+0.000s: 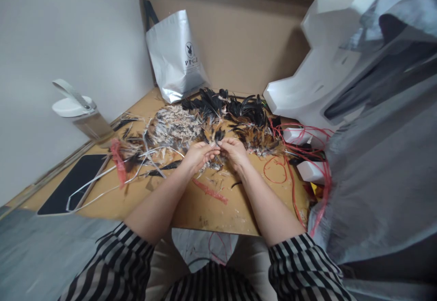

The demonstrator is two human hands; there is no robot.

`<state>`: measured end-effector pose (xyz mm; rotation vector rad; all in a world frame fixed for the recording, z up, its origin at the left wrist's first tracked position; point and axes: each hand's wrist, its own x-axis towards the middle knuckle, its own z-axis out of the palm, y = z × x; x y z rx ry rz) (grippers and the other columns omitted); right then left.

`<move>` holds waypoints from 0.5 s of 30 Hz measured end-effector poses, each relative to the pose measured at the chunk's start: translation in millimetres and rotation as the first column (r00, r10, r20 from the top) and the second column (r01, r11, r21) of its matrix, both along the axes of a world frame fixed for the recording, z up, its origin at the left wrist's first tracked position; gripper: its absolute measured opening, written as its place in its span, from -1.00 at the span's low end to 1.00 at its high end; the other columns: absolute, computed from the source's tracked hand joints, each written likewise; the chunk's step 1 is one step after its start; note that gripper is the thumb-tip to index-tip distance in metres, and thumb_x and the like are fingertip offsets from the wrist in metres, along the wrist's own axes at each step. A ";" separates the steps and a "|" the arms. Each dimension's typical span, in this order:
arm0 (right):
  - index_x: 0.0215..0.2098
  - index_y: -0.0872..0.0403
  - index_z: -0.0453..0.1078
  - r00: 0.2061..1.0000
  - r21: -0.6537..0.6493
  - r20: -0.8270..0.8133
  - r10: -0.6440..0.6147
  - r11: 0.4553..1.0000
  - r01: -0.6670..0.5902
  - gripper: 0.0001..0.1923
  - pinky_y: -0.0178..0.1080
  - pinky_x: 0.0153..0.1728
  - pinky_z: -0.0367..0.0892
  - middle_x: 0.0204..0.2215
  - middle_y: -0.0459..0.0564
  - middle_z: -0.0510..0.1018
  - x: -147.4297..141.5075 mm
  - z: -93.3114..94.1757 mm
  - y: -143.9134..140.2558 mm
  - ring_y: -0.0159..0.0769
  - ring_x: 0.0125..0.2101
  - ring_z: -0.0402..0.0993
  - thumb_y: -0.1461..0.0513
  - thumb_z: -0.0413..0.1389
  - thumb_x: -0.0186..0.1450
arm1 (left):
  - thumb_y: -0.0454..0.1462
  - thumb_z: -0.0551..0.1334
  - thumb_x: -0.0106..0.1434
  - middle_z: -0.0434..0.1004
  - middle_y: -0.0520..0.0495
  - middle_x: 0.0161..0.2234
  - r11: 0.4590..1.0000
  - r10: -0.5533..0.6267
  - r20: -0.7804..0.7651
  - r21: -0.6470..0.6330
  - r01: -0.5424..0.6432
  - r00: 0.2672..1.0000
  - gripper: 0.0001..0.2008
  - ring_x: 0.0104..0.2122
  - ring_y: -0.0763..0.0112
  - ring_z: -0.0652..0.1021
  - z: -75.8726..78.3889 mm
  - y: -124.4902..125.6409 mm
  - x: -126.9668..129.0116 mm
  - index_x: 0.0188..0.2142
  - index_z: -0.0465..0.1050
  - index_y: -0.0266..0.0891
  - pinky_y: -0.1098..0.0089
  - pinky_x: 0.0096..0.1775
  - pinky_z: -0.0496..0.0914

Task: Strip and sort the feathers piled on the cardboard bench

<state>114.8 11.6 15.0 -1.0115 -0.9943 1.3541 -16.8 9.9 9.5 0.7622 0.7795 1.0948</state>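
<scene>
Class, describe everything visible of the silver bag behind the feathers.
The silver bag looks like shiny, creased plastic, printed with a black rabbit-head emblem above "PPGZ". It stands tilted at the back of the table, before the brown panel; contact between them is unclear. A dark strap shows at its upper left. Black feathers lie by its base.

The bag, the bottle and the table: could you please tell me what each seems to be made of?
Bag: probably laminated plastic or coated fabric, silvery, with glossy highlights and creases. Bottle: clear plastic or glass, since its body looks see-through; its lid looks like smooth white plastic. Table: possibly wood or board, with a stained, faintly shiny yellowish-brown top.
</scene>
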 end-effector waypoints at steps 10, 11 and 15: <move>-0.60 0.12 0.36 0.993 0.038 0.085 -0.084 0.996 0.081 -0.76 -0.38 -0.62 0.05 -0.70 -0.18 0.38 -5.3 5.5 -5.8 -0.51 -0.68 0.18 0.14 0.26 -0.13 | -0.36 0.28 0.04 0.51 -0.13 -0.54 0.998 0.059 -0.026 0.009 -0.058 0.998 -0.89 -0.59 0.61 0.47 -2.1 1.1 0.6 -0.49 0.41 -0.43 0.63 -0.55 0.31; -0.62 0.11 0.35 0.993 0.037 0.079 -0.085 0.996 0.083 -0.76 -0.38 -0.62 0.04 -0.72 -0.19 0.36 -4.9 5.2 -5.4 -0.52 -0.69 0.17 0.14 0.26 -0.12 | -0.36 0.27 0.05 0.51 -0.14 -0.55 0.998 0.066 -0.028 0.010 -0.065 0.997 -0.89 -0.59 0.61 0.47 -1.1 1.1 0.5 -0.50 0.41 -0.43 0.63 -0.56 0.31; -0.64 0.11 0.31 0.998 0.028 0.026 -0.064 0.998 0.063 -0.75 -0.38 -0.64 0.02 -0.73 -0.19 0.34 -2.6 3.1 -3.0 -0.52 -0.70 0.15 0.13 0.24 -0.10 | -0.38 0.24 0.07 0.50 -0.15 -0.56 0.998 0.067 -0.016 0.020 -0.067 0.998 -0.91 -0.60 0.61 0.47 0.0 2.2 -0.2 -0.49 0.41 -0.45 0.64 -0.56 0.31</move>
